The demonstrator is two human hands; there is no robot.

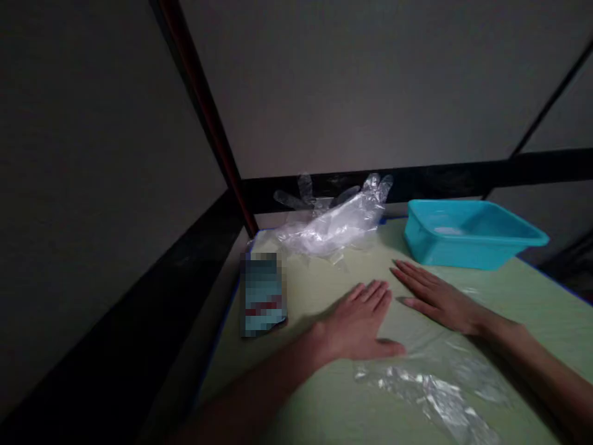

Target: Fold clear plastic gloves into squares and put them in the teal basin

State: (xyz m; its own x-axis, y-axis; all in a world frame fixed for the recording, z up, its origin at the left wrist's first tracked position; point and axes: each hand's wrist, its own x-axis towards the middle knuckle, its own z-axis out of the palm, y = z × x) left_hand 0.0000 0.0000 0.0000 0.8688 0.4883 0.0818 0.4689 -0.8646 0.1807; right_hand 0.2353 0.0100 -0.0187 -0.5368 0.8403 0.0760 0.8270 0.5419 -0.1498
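Observation:
Both hands rest palm down over the pale green tabletop (pixel 315 383). My left hand (pixel 361 321) lies flat near the middle, its thumb stretched out to the right and nothing held. To the right, my right hand (pixel 438 296) is also flat, with fingers extended toward the upper left. A crumpled clear plastic glove (pixel 435 389) is spread on the table between the forearms, close to both hands. At the back of the table, a pile of clear plastic gloves (pixel 336 222) lies bunched, some fingers sticking up.
A turquoise plastic basin (pixel 467 247) stands at the back right, beyond my right hand. A phone-like flat object (pixel 264 296), blurred out, lies by the left edge. Grey walls with a dark band (pixel 430 176) rise behind and to the left.

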